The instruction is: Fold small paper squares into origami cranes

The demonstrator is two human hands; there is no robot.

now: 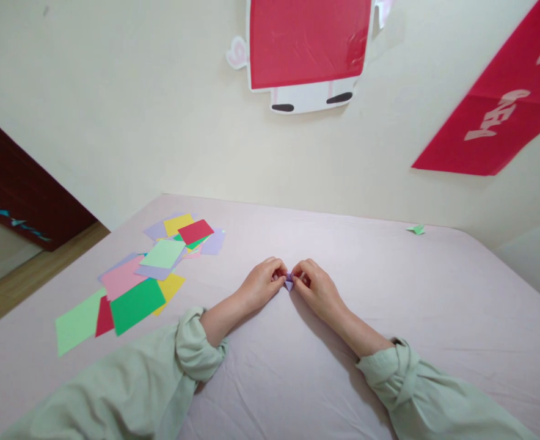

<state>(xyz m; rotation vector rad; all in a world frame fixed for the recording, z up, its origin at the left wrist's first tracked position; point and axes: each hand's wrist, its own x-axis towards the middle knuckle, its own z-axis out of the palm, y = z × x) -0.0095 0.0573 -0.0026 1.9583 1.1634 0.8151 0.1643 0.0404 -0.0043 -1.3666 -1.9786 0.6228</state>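
Observation:
A small folded piece of purple paper sits between my two hands on the pale pink sheet. My left hand pinches its left side with curled fingers. My right hand pinches its right side the same way. Both hands rest low on the sheet, and both sleeves are pale green and rolled at the forearm. Most of the purple piece is hidden by my fingertips.
Several loose coloured paper squares lie scattered at the left: green, red, yellow, pink, lilac. A small folded green paper lies at the far right edge near the wall. Red posters hang on the wall. A wooden floor shows at left.

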